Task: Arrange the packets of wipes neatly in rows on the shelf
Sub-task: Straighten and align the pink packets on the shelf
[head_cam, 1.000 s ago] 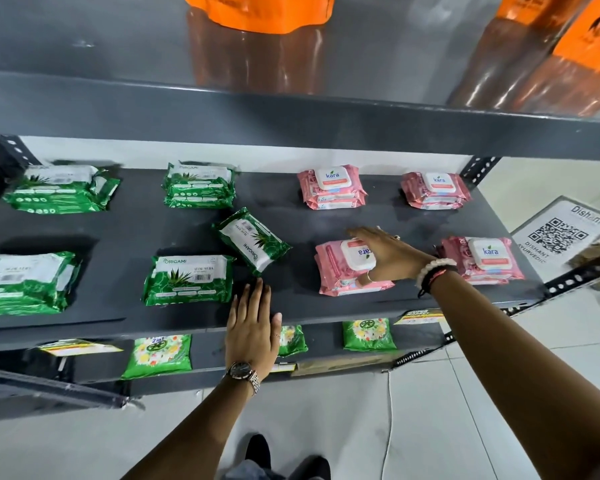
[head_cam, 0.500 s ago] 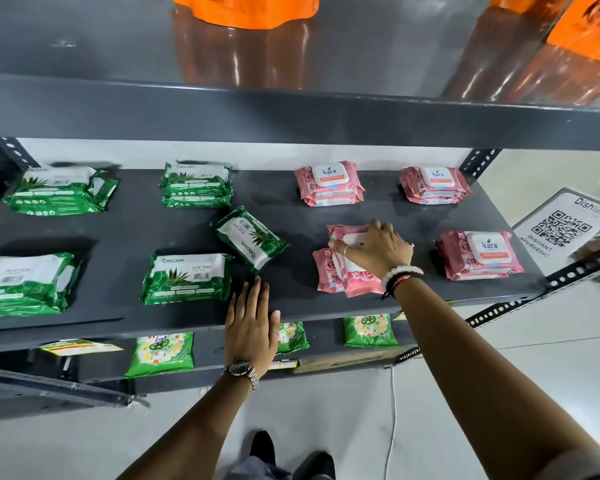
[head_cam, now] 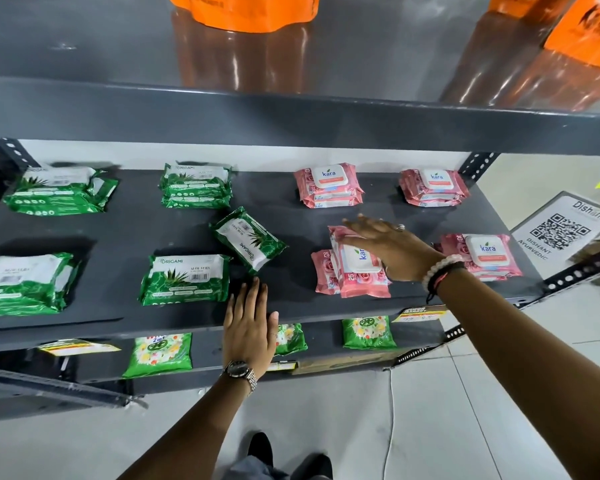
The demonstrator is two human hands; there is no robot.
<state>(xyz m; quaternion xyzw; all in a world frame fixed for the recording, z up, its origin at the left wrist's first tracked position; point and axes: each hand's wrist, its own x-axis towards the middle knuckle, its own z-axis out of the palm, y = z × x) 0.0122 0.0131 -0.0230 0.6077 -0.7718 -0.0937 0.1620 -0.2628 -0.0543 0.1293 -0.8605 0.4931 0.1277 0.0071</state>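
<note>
Grey metal runs across the near edge of the shelf (head_cam: 84, 327), and the person's left hand (head_cam: 250, 327) lies flat on that lip with the fingers spread, gripping nothing; it seems only to steady the body. Just past it, the right hand (head_cam: 385, 251) rests palm-down, fingers extended, on a pink packet (head_cam: 357, 268) that lies turned end-on across another pink one beneath; whether the thumb pinches its edge I cannot tell.

The step in hand looks like squaring up this front pink pile. The next move calls for swinging the top packet round until its label reads the same way as its neighbour (head_cam: 484, 254) to the right, then seating it flush on the one below.

Between the two hands, a green packet (head_cam: 248, 239) sits crooked and out of line, near the straight green one (head_cam: 186, 278) in front; it likely wants attention afterwards. Along the back, two green stacks (head_cam: 196, 187) and two pink stacks (head_cam: 329, 185) already stand in a tidy row.
</note>
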